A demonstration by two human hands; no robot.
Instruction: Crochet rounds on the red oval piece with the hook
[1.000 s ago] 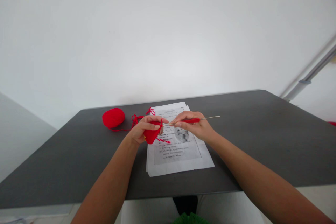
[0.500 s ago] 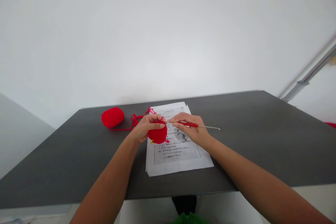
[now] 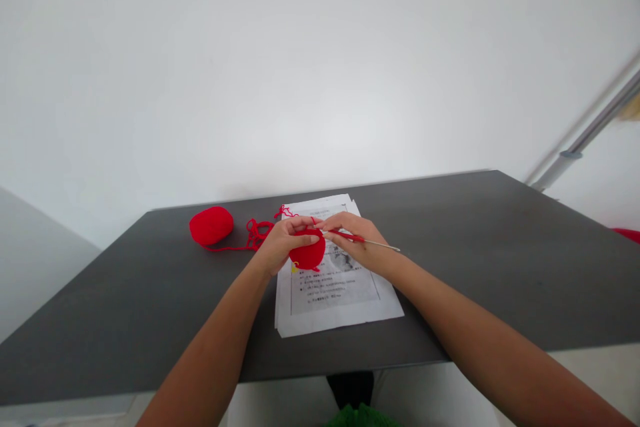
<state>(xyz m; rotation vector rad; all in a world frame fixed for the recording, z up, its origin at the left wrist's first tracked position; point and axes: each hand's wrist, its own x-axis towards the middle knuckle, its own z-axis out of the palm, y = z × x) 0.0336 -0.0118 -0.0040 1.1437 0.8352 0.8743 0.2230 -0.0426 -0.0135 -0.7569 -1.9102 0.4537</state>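
Red crochet work, a small round piece (image 3: 307,255), sits above the printed sheets (image 3: 330,320), held off the desk (image 3: 460,260) midway between its left and right edges. From my end of the feed, I have the left hand (image 3: 285,241) pinching it near its upper rim: thumb laid across the face, other fingers behind. I take that grip as a way to keep the rim firm and turned towards the right hand (image 3: 361,239).

That right hand has its fingers closed on the red handle of a crochet hook (image 3: 354,237), pen-fashion, probably for fine control of the tip. The bare metal end slants back past the wrist side; the working tip is lost to me among the fingertips, so I cannot tell whether it sits in a stitch. A short red strand shows by the left forefinger, perhaps kept there for tension.

Over towards the desk's far left corner I see the yarn ball (image 3: 211,225), its line running to loose loops (image 3: 259,232) just beside the left hand. I'd guess it lies there so yarn can feed without crossing the hook. A yellow bit (image 3: 295,268) at the piece's lower left looks like a stitch marker. The sheets lie under both hands, reaching towards the near edge, presumably for easy glancing.
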